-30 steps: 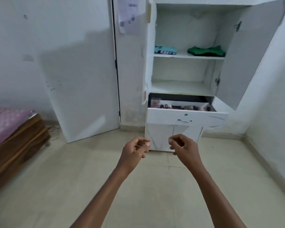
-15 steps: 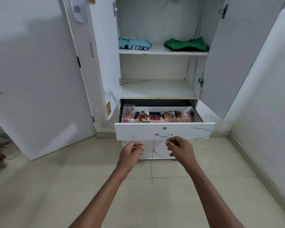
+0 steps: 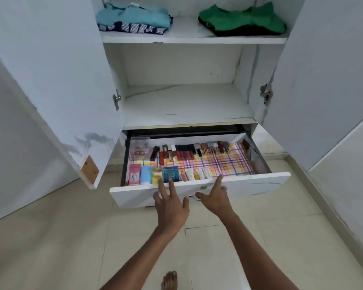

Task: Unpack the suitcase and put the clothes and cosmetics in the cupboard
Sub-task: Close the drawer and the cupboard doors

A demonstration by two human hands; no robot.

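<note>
Cupboard (image 3: 187,101): white, both doors standing open, lower shelf showing bare board.

Drawer (image 3: 249,185): white, sitting pulled out below the lower shelf, a checked liner (image 3: 228,164) lying on its floor.

Cosmetics (image 3: 187,152): lying in two rows inside the drawer. Back row: dark and red tubes lying side by side, with a clear box (image 3: 139,150) sitting at the far left. Front row: a pink BB tube (image 3: 134,174), a light blue tube (image 3: 146,174), a yellow item, a blue sachet (image 3: 171,173) and several small white tubes, all leaning against the drawer front.

Clothes: a folded light blue pile (image 3: 134,18) lying on the upper shelf at left, a folded green pile (image 3: 241,20) lying at right, well apart.
</note>
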